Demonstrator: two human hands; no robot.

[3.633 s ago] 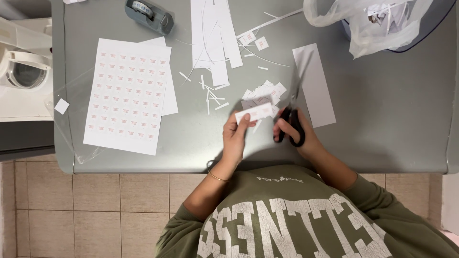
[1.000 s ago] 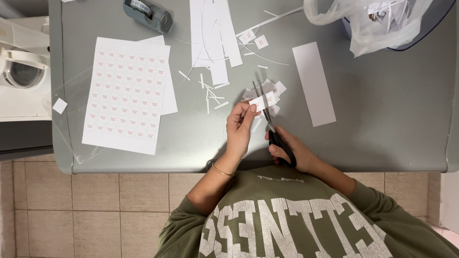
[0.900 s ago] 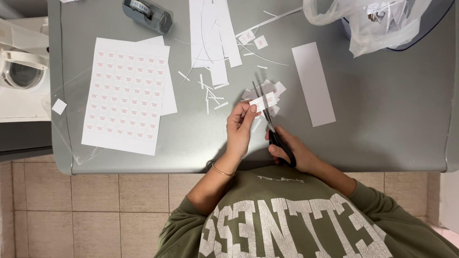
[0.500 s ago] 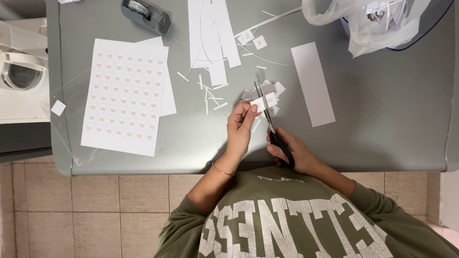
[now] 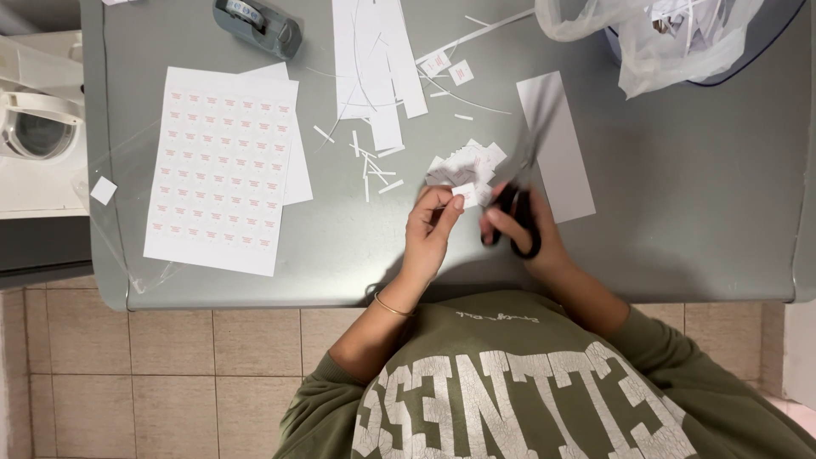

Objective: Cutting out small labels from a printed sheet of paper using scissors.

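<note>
We see the left hand [image 5: 432,228] pinching a small paper slip [image 5: 466,195] between thumb and fingertips, just above the near edge of the grey surface [image 5: 697,212]. The right hand [image 5: 529,234] is closed through the black handles of the scissors [image 5: 520,204], whose blurred blades point away toward the long white strip [image 5: 557,144]. A heap of cut slips [image 5: 466,161] lies just beyond the held slip. Further left rests the printed label sheet [image 5: 223,170], with a tape dispenser [image 5: 257,24] near the far edge and a clear plastic bag [image 5: 654,34] at far right
</note>
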